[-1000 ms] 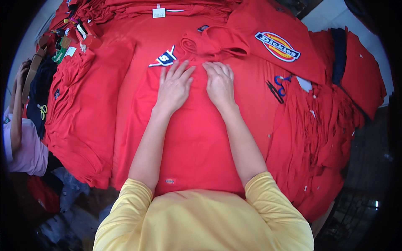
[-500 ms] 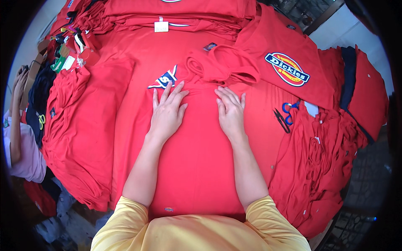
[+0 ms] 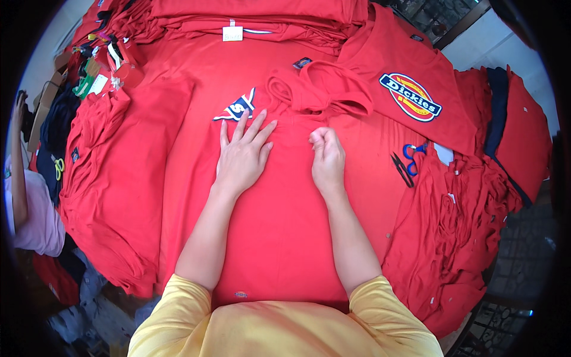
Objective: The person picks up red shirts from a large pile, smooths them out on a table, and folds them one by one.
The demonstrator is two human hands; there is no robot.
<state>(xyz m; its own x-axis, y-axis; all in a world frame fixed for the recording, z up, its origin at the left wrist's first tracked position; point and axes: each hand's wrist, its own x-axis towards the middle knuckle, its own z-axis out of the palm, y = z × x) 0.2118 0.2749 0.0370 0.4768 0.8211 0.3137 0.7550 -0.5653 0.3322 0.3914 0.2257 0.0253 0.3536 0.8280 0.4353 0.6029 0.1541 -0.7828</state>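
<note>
A red shirt (image 3: 279, 238) lies spread flat in front of me, a small label near its lower edge. My left hand (image 3: 242, 156) rests on its upper part, fingers spread and palm down. Level with it on the right, my right hand (image 3: 328, 156) is closed, fingers curled in against the thumb at the shirt. Whatever those fingers pinch, if anything, is hidden. Just beyond both hands lies a bunched part of red cloth (image 3: 321, 89) with an open loop. A partly covered printed logo (image 3: 237, 106) shows past my left fingertips.
Right of my hands lie blue-handled scissors (image 3: 411, 156) and dark thread snips (image 3: 402, 170). A red shirt with an oval logo (image 3: 410, 97) is beyond them. Red garments (image 3: 119, 196) are heaped at left, others (image 3: 458, 238) at right. Another person's arm (image 3: 19, 178) shows at far left.
My right hand has gone from stretched fingers to a closed grip. My left hand has shifted slightly right, its fingers spread wider. The other person's arm has moved a little left.
</note>
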